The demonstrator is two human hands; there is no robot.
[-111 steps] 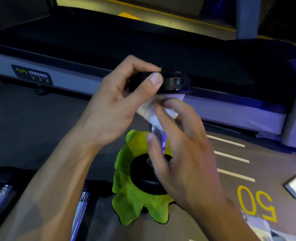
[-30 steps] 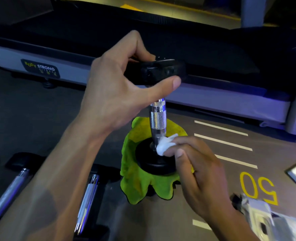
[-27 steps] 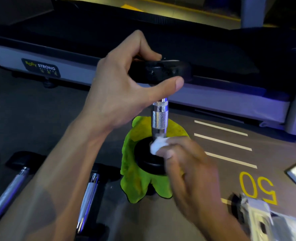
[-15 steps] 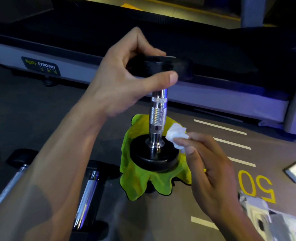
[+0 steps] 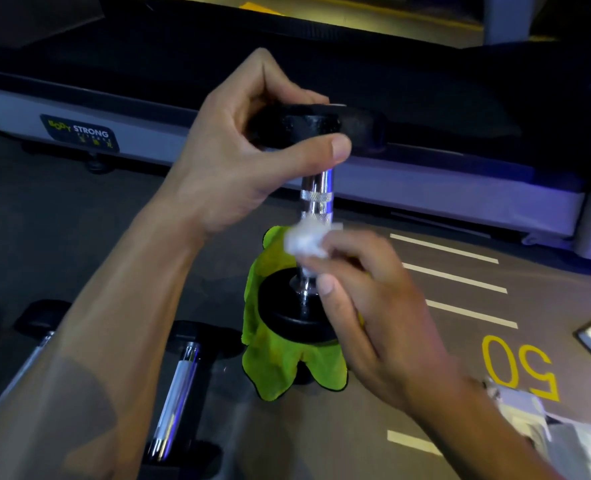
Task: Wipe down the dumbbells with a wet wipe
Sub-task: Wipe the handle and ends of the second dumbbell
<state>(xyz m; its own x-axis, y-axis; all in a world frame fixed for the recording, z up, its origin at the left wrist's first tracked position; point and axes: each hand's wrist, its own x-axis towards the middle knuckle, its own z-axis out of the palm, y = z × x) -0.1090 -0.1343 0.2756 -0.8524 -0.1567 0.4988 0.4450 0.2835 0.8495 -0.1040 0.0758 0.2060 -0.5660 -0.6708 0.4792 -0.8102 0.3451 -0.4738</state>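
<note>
While stood on end on a green cloth (image 5: 276,362), the dumbbell (image 5: 316,202): heavy, rigid, likely top-heavy; chrome handle knurled, probably slick when wet. Left hand (image 5: 245,157) grasps the upper head, the best hold. Right hand (image 5: 363,306) pinches a soft, limp wipe (image 5: 304,239) against the handle.

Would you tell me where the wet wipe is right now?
Centre of the head view: the wet wipe is pinched in the right hand against the upright dumbbell handle.
</note>
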